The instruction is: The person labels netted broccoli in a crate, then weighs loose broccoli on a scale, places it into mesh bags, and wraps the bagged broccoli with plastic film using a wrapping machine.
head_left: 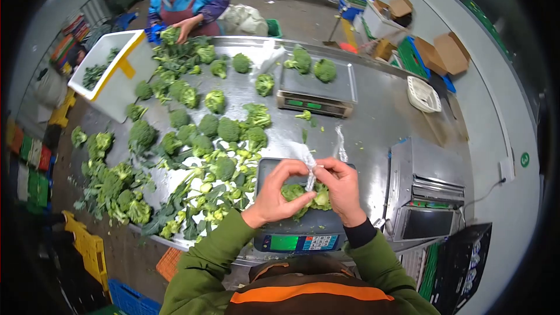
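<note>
Over the near scale (pixel 330 219), my left hand (pixel 273 195) and my right hand (pixel 343 191) meet at a crinkled, whitish strip of thin plastic (pixel 307 156). The right thumb and forefinger pinch it from the right. On the left, my forefinger and thumb curl around it, the thumb lower down. Below the hands, broccoli florets (pixel 320 200) lie on the scale's dark tray, partly hidden by my fingers. A similar strip of plastic (pixel 340 144) rests on the steel table just beyond the right hand.
Broccoli heads (pixel 142 135) and cut pieces cover the table's left side. A second scale (pixel 316 102) with broccoli on it stands farther back. At right are a metal machine (pixel 421 189) and a white basket (pixel 423 94). Across the table, a person (pixel 189 6) handles broccoli beside a white bin (pixel 129 65).
</note>
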